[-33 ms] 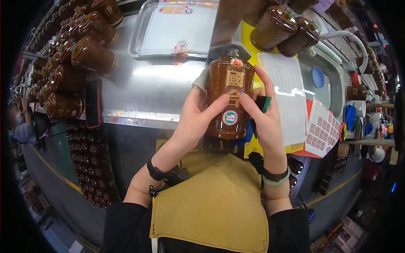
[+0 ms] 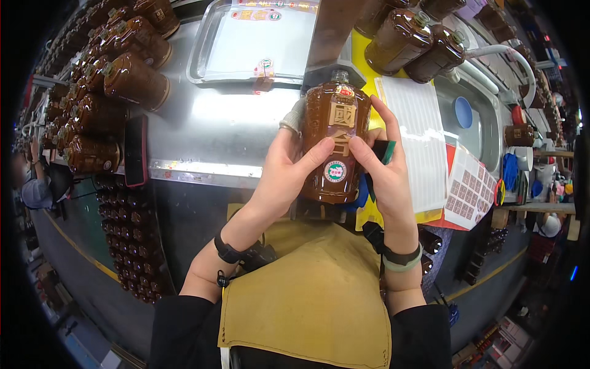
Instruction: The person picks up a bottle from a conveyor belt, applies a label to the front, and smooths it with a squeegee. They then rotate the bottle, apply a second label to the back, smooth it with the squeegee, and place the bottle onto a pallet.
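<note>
I hold a brown glazed bottle [image 2: 335,135] upright in both hands, just above the front edge of the steel table [image 2: 209,132]. My left hand [image 2: 279,178] wraps its left side, with a grey cover on one fingertip. My right hand [image 2: 384,178] grips the right side. Both thumbs press beside a round green-and-red sticker [image 2: 335,171] low on the bottle's front. A gold label sits above that sticker. Behind my right fingers is a small black and green object [image 2: 385,151]; I cannot tell what it is.
Rows of similar brown bottles [image 2: 126,80] lie at the left, and more bottles [image 2: 405,37] stand at the top right. A steel tray [image 2: 209,55] holds stickers. A black phone [image 2: 136,150], white label sheets [image 2: 418,135], a sink [image 2: 479,123] and crated bottles [image 2: 126,246] surround me.
</note>
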{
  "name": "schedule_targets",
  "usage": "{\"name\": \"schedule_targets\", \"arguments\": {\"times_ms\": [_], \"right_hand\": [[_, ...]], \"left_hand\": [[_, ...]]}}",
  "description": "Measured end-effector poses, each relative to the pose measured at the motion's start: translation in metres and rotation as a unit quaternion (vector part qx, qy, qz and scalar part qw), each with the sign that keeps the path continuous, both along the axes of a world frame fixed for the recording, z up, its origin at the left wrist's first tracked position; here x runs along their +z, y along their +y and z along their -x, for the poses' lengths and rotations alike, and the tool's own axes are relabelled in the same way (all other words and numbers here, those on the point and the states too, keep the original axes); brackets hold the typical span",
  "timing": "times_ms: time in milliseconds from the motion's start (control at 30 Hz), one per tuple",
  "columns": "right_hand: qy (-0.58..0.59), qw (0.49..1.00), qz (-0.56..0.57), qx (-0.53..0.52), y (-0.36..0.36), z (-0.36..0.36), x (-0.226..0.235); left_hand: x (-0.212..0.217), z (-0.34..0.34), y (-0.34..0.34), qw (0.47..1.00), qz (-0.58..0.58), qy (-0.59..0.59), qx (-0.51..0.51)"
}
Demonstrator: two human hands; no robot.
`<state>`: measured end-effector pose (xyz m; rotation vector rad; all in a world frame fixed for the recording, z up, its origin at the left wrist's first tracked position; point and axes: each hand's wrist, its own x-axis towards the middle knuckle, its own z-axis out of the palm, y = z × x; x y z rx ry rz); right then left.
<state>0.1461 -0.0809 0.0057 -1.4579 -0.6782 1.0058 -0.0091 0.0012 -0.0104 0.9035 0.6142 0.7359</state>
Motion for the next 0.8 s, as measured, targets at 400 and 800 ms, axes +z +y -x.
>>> {"name": "schedule_targets", "arguments": {"times_ms": [400, 800], "right_hand": [[-0.034, 0.999, -0.010, 0.012, -0.0021, -0.0028, -0.0060], [0.036, 0.999, -0.005, 0.013, -0.0016, -0.0050, 0.0032]], "left_hand": [[-0.0013, 0.0074, 0.0007, 0.997, -0.047, -0.010, -0.055], [0.0014, 0.0049, 0.0047, 0.999, 0.019, -0.020, -0.030]]}}
